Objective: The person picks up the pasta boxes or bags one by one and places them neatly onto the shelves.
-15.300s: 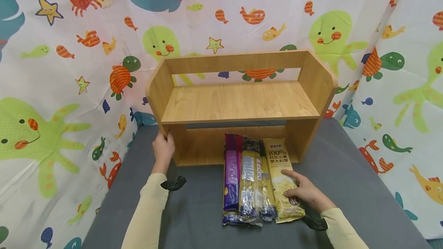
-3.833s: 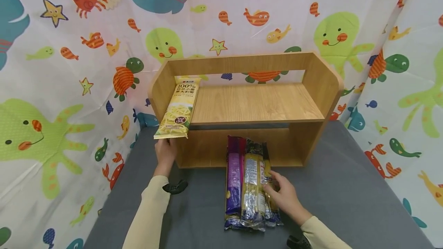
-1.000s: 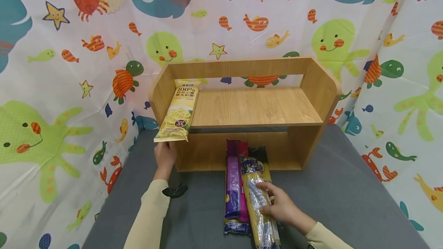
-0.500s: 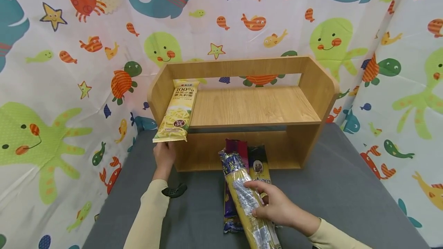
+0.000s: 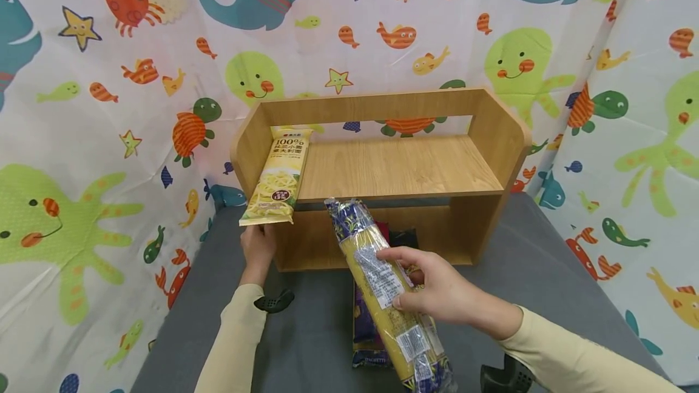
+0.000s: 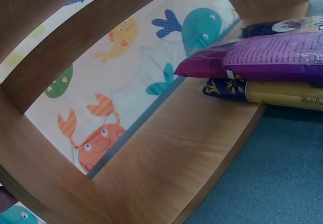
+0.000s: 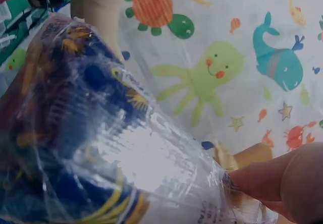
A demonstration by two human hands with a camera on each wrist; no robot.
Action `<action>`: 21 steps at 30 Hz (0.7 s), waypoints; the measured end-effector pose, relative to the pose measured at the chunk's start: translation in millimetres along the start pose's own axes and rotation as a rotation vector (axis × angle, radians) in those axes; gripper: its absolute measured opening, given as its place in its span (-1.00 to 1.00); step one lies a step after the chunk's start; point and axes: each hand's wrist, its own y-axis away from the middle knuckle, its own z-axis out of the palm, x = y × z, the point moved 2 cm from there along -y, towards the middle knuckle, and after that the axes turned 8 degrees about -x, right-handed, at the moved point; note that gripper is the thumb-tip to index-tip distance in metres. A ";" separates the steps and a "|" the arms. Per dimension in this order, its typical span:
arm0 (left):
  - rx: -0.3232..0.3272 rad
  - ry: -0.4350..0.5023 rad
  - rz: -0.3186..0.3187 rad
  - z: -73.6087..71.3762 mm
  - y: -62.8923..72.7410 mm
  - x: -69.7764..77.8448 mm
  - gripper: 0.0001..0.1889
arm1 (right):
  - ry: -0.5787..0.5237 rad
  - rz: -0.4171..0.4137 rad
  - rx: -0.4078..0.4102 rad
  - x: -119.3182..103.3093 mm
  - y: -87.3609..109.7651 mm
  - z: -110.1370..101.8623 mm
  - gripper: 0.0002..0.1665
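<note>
My right hand (image 5: 445, 287) pinches a clear-wrapped spaghetti pack (image 5: 367, 253), gold with blue ends and white labels. It is lifted and tilted, its far end before the shelf's lower opening. In the right wrist view, the pack's crinkled blue end (image 7: 91, 98) is close and my thumb (image 7: 262, 181) presses its side. My left hand (image 5: 258, 250) grips the lower left side of the wooden shelf (image 5: 404, 165), its fingertips partly hidden. Just above that hand, a yellow pasta packet (image 5: 280, 178) lies on the upper board against the left wall, its near end overhanging.
Below the lifted pack, a purple packet (image 5: 361, 320) and other pasta packs lie partly hidden. In the left wrist view, the purple packet (image 6: 277, 57) rests above a gold one (image 6: 282, 92), their ends over the lower board (image 6: 176, 148). A grey cloth (image 5: 306, 326) covers the table.
Since 15.3 seconds ago the yellow packet has gone from the table to the upper board. Over the last second, my right hand has raised the spaghetti pack leftward; my left hand has stayed.
</note>
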 end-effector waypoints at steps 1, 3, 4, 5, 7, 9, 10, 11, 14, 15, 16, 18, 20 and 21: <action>0.001 -0.001 -0.001 0.0 -0.2 -0.1 -0.62 | 0.031 -0.008 0.012 -4.6 -1.6 -3.5 -0.19; 0.000 -0.005 -0.004 0.3 -0.6 -0.8 -0.62 | 0.085 -0.025 0.039 -12.9 -4.7 -10.4 -0.20; -0.002 -0.006 -0.005 0.4 -0.9 -1.1 -0.62 | 0.097 -0.028 0.051 -16.5 -6.4 -13.6 -0.20; -0.003 -0.008 -0.005 0.6 -1.1 -1.2 -0.62 | 0.105 -0.028 0.065 -19.7 -8.4 -16.9 -0.20; -0.004 -0.010 -0.005 0.5 -1.7 -1.9 -0.62 | 0.125 -0.024 0.091 -25.0 -13.4 -23.3 -0.20; -0.003 -0.010 -0.005 0.0 -2.0 -2.5 -0.62 | 0.130 -0.012 0.111 -29.6 -19.4 -29.3 -0.20; 0.000 -0.010 -0.005 -0.3 -2.1 -2.7 -0.62 | 0.136 -0.006 0.120 -31.8 -22.6 -32.1 -0.20; 0.002 -0.008 -0.004 -0.5 -2.2 -2.7 -0.62 | 0.143 0.002 0.129 -33.7 -25.8 -34.8 -0.20; 0.009 -0.015 -0.002 0.1 -2.2 -3.6 -0.62 | 0.135 0.026 0.149 -38.0 -34.7 -42.2 -0.19; 0.009 -0.018 0.001 0.5 -2.2 -3.9 -0.62 | 0.117 0.036 0.150 -39.0 -37.6 -44.5 -0.19; 0.011 -0.022 0.002 0.9 -2.1 -4.1 -0.63 | 0.108 0.054 0.159 -39.7 -40.2 -46.9 -0.19; 0.012 -0.024 0.005 1.4 -2.1 -4.0 -0.63 | 0.095 0.087 0.183 -40.8 -45.5 -52.4 -0.18; 0.010 -0.021 0.006 1.2 -2.1 -3.6 -0.64 | 0.093 0.120 0.204 -41.0 -51.2 -58.4 -0.17; 0.009 -0.021 0.005 0.9 -2.2 -3.2 -0.64 | 0.092 0.133 0.215 -40.9 -54.2 -61.5 -0.17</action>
